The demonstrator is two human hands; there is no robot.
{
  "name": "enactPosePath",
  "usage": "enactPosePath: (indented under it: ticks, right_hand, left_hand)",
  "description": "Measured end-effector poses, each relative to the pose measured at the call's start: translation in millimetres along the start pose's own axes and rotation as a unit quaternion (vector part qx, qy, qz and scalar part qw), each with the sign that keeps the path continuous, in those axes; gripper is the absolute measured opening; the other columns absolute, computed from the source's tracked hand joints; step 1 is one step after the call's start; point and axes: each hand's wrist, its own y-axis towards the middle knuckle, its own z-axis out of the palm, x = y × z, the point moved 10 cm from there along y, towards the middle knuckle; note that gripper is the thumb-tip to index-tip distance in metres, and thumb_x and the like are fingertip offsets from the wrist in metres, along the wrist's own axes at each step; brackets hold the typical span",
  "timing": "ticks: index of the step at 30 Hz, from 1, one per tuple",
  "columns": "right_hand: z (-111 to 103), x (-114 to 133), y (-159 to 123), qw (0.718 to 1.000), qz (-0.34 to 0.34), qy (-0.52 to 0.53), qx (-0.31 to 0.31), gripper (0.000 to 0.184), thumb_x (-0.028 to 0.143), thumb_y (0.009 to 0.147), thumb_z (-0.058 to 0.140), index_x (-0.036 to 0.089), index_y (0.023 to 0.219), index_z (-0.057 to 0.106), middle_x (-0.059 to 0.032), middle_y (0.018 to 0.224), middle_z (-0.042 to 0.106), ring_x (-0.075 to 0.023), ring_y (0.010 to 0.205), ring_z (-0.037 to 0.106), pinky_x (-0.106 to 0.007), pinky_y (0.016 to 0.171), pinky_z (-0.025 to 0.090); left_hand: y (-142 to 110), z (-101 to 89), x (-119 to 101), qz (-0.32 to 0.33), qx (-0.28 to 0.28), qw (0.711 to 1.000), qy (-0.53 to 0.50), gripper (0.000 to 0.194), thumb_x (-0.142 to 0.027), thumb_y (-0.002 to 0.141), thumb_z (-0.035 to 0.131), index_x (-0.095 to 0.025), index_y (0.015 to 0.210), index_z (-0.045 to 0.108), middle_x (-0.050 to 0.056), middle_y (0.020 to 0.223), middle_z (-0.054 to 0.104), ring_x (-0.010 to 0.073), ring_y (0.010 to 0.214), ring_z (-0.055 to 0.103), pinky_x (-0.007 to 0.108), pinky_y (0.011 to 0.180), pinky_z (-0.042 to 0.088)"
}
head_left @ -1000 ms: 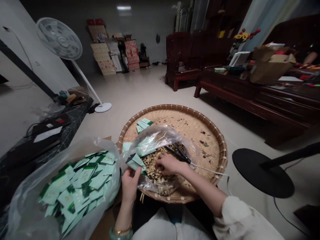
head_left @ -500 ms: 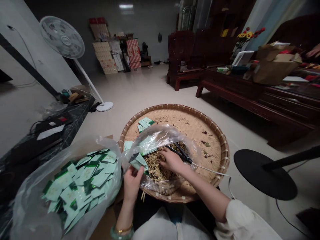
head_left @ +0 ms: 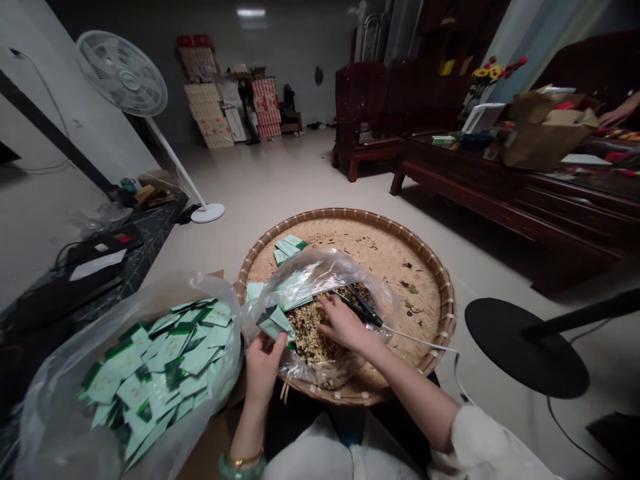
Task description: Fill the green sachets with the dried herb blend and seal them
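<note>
From the head view, little has changed. The left hand [head_left: 263, 367] keeps its grip pinched on pale green sachets [head_left: 273, 323] at the mouth of a clear plastic bag [head_left: 320, 277]. The right hand [head_left: 344, 323], its grip loosely open, rests on dried herb mix [head_left: 310, 330] in a round bamboo tray [head_left: 440, 280], just beside black tongs [head_left: 357, 305]. A co-worker's hand [head_left: 615, 117] now shows above the far desk [head_left: 460, 163].
</note>
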Motion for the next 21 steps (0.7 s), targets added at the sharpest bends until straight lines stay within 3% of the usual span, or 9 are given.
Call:
enactPosePath:
  ticks: [3, 6, 8, 11, 15, 19, 21]
  right_hand:
    - [10.9, 16.7, 1.4, 0.998, -0.027, -0.035, 0.036, 0.065, 0.039, 0.076, 0.066, 0.019, 0.133, 0.043, -0.0187, 0.136, 0.038, -0.0344, 0.121, 0.040, -0.044, 0.095, 0.035]
    - [16.1, 40.3, -1.7, 0.992, -0.120, -0.034, 0.031, 0.038, 0.020, 0.077, 0.064, 0.022, 0.115, 0.060, -0.0119, 0.123, 0.052, -0.0288, 0.115, 0.044, -0.039, 0.094, 0.037]
    - [11.1, 41.7, -2.7, 0.989, -0.150, -0.007, 0.011, 0.032, 0.007, 0.075, 0.059, 0.021, 0.102, 0.066, -0.0083, 0.111, 0.058, -0.0241, 0.108, 0.049, -0.035, 0.092, 0.038]
    - [-4.2, 27.3, -2.3, 0.988, -0.146, 0.044, -0.019, 0.034, 0.003, 0.072, 0.060, 0.020, 0.101, 0.066, -0.0072, 0.108, 0.059, -0.0212, 0.102, 0.052, -0.033, 0.091, 0.040]
    - [-11.9, 24.1, -10.2, 0.989, -0.141, 0.033, -0.018, 0.044, 0.016, 0.075, 0.066, 0.020, 0.118, 0.059, -0.0101, 0.120, 0.052, -0.0232, 0.111, 0.047, -0.035, 0.095, 0.038]
    - [9.5, 52.1, -22.8, 0.982, -0.171, -0.071, 0.022, 0.060, 0.031, 0.067, 0.075, 0.027, 0.124, 0.053, -0.0098, 0.134, 0.042, -0.0310, 0.120, 0.036, -0.043, 0.095, 0.036]
    - [21.7, 66.5, -25.3, 0.972, -0.200, -0.114, 0.041, 0.055, 0.032, 0.068, 0.074, 0.025, 0.119, 0.057, -0.0107, 0.130, 0.045, -0.0316, 0.116, 0.038, -0.043, 0.092, 0.037]
  left_hand:
    - [-0.4, 0.4, -1.3, 0.007, 0.000, 1.000, 0.005, 0.040, -0.038, 0.066, 0.068, -0.010, 0.095, 0.066, 0.011, 0.096, 0.072, 0.0259, 0.091, 0.065, 0.039, 0.088, 0.047]
    - [-1.1, 0.9, -2.1, 0.004, 0.002, 1.000, 0.006, 0.039, -0.037, 0.066, 0.068, -0.011, 0.095, 0.066, 0.011, 0.095, 0.072, 0.0256, 0.090, 0.065, 0.039, 0.087, 0.048]
    - [-1.1, -0.3, -2.8, 0.005, 0.001, 1.000, 0.008, 0.039, -0.037, 0.066, 0.068, -0.011, 0.095, 0.065, 0.011, 0.096, 0.072, 0.0254, 0.090, 0.065, 0.039, 0.088, 0.047]
    - [-0.1, -3.9, -1.0, 0.002, -0.007, 1.000, 0.007, 0.040, -0.038, 0.066, 0.068, -0.011, 0.095, 0.065, 0.011, 0.096, 0.072, 0.0253, 0.090, 0.065, 0.039, 0.088, 0.047]
    - [1.1, -4.1, 3.3, -0.005, -0.006, 1.000, -0.002, 0.042, -0.039, 0.066, 0.068, -0.010, 0.096, 0.065, 0.012, 0.096, 0.072, 0.0248, 0.089, 0.066, 0.038, 0.086, 0.048]
    - [0.6, -1.9, 2.6, 0.001, 0.001, 1.000, 0.000, 0.042, -0.039, 0.066, 0.068, -0.010, 0.097, 0.065, 0.012, 0.096, 0.072, 0.0253, 0.089, 0.066, 0.038, 0.085, 0.049]
    - [0.0, -1.2, 1.9, 0.000, 0.002, 1.000, 0.000, 0.043, -0.039, 0.067, 0.068, -0.011, 0.098, 0.064, 0.012, 0.097, 0.072, 0.0254, 0.091, 0.066, 0.038, 0.086, 0.049]
